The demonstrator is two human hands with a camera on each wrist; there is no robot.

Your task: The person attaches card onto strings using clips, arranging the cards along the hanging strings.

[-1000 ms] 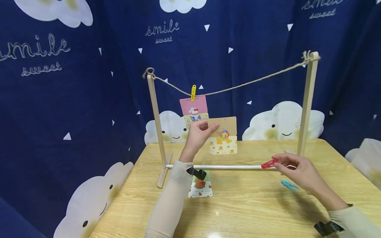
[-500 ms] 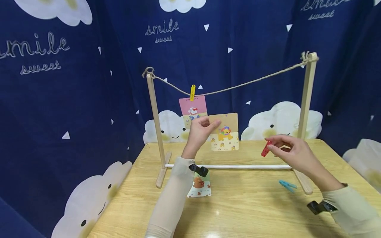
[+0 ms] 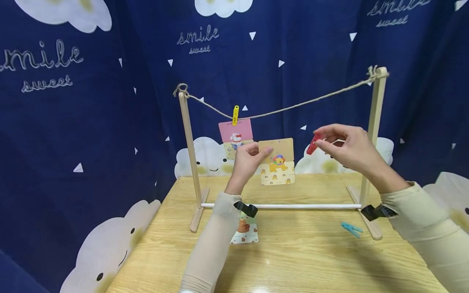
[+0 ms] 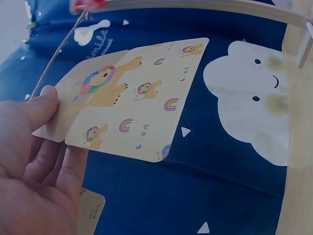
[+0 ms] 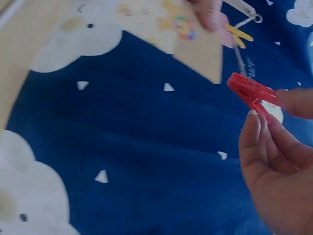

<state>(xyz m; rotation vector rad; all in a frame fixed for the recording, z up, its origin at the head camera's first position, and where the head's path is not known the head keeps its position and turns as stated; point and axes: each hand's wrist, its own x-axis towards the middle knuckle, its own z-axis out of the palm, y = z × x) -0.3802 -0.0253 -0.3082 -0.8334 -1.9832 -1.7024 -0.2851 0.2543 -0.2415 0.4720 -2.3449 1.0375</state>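
Note:
In the head view my left hand (image 3: pixel 247 165) pinches a tan and cream lion card (image 3: pixel 277 162) by its left edge, below the twine line (image 3: pixel 293 106). The left wrist view shows the thumb (image 4: pixel 44 105) on the card's face and the fingers behind it. To the right, my right hand (image 3: pixel 348 146) holds a red clothespin (image 3: pixel 313 144) between thumb and fingertips, apart from card and line. A pink rabbit card (image 3: pixel 236 132) hangs from the line under a yellow clothespin (image 3: pixel 235 115), partly behind my left hand.
Two wooden posts (image 3: pixel 189 146) carry the line, joined low down by a white rod (image 3: pixel 304 206). On the wooden table (image 3: pixel 293 260) lie a bear card (image 3: pixel 244 234), partly covered by my left arm, and a blue clothespin (image 3: pixel 351 229). A dark blue curtain (image 3: pixel 146 61) hangs behind.
My right hand has risen from near the table with the red clothespin and moved slightly left, toward the line. The left hand has lifted the lion card only slightly.

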